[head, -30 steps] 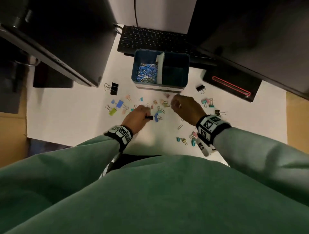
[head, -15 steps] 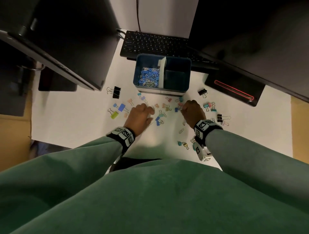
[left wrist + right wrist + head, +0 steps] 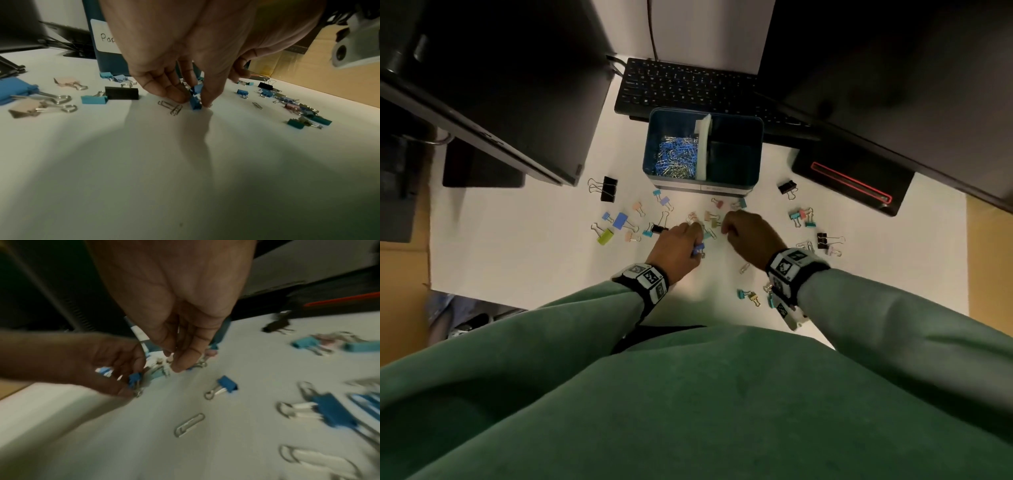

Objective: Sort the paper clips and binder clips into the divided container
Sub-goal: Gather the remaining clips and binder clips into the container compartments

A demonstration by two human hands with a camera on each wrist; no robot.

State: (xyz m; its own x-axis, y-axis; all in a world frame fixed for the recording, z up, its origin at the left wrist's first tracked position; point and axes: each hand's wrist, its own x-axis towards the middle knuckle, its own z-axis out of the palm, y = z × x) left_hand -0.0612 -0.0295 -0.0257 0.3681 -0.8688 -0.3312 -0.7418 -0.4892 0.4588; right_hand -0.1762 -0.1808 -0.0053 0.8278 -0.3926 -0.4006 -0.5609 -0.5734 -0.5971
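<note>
Pinching a small blue binder clip (image 3: 195, 99) between thumb and fingertips, the left hand (image 3: 677, 247) held it upright on the white desk surface (image 3: 524, 246), with its folded spine down in the left wrist view. The right hand (image 3: 748, 236) hovered just beside it, fingers curled downward over a cluster of small clips; the blurred right wrist view did not settle whether it gripped one.

The divided container (image 3: 654, 144) stood directly ahead of both hands, beyond the scattered clips. Its left compartment held a heap of paper clips (image 3: 676, 156); the right compartment appeared dark and empty (its floor was hard to read). A white divider (image 3: 703, 147) separated the two. The judgement follows that the held clip must travel forward and to the right of the divider, a path shorter for the right hand than for the left.

Materials: the binder clips were folded, painted sheet metal with looped wire handles, rigid and springy; the large black binder clip (image 3: 608, 188) lay well to the left. A loose silver paper clip (image 3: 189, 425) was thin bent wire, lying flat, and probably awkward to lift.
</note>
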